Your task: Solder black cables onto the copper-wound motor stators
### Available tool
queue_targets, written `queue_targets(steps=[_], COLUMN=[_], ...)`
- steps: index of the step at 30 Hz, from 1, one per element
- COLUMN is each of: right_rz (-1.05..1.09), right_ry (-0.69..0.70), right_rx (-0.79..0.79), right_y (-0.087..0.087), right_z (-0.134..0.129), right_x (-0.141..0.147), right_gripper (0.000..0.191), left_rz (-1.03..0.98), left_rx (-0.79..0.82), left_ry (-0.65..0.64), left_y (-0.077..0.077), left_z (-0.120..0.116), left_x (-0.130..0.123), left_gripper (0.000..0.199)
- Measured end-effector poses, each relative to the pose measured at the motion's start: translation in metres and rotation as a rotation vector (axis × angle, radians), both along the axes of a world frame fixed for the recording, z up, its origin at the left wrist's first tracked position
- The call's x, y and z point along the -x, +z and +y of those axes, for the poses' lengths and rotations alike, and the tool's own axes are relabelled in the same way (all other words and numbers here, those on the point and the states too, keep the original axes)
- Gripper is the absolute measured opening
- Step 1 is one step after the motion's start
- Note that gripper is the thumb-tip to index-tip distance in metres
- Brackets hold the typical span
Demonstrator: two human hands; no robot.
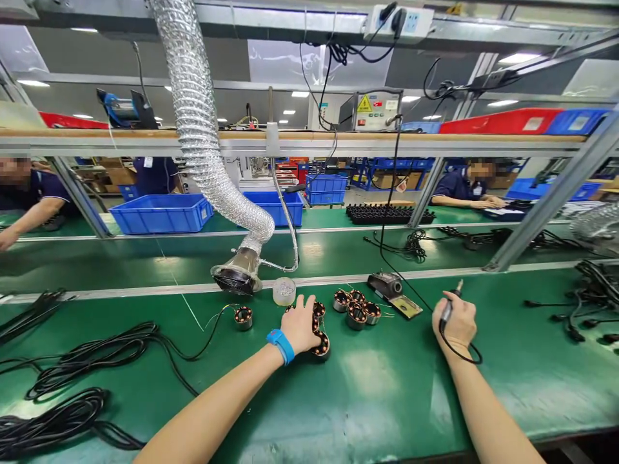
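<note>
My left hand (300, 327), with a blue wristband (280, 346), rests over a cluster of copper-wound motor stators (320, 346), its fingers spread and touching them. The palm hides part of that cluster. In my right hand (457, 324) is a soldering iron (447, 314), its tip pointing up and its cord looping below the wrist. Another group of stators (356, 316) stands between my hands, beside a soldering iron stand (387, 283) with a yellowish sponge tray (406, 307). One lone stator (243, 318), with thin wires attached, sits left of my left hand.
A fume hose (198, 116) hangs down to a hood (236, 270) near a clear round container (284, 292). Black cable bundles (97, 361) lie at left, more cables (590, 303) at right. Blue bins (162, 214) stand behind. Co-workers sit across the bench.
</note>
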State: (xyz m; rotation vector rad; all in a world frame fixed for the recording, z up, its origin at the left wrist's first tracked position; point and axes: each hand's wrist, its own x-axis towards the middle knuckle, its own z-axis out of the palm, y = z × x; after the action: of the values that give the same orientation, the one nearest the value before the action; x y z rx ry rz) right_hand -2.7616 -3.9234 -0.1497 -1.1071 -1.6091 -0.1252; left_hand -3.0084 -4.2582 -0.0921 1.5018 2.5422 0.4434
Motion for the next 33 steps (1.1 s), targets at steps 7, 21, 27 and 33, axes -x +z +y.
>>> queue_targets(steps=[7, 21, 27, 33], right_rz=[-0.033, 0.003, -0.142, -0.242], right_ry=[-0.026, 0.12, 0.404, 0.558], right_rx=[-0.017, -0.194, -0.274, -0.094], right_y=[-0.001, -0.005, -0.01, 0.004], right_z=[-0.007, -0.111, -0.21, -0.282], right_x=[0.003, 0.045, 0.066, 0.11], right_gripper=[0.027, 0.028, 0.033, 0.039], left_rz=[-0.2, -0.158, 0.065, 0.087], left_rx=[-0.282, -0.334, -0.604, -0.355], left_ry=[-0.111, -0.067, -0.109, 0.316], left_y=[-0.005, -0.007, 0.045, 0.018], left_z=[-0.032, 0.002, -0.077, -0.175], left_x=[0.008, 0.009, 0.067, 0.179], left_gripper=[0.101, 0.099, 0.028, 0.026])
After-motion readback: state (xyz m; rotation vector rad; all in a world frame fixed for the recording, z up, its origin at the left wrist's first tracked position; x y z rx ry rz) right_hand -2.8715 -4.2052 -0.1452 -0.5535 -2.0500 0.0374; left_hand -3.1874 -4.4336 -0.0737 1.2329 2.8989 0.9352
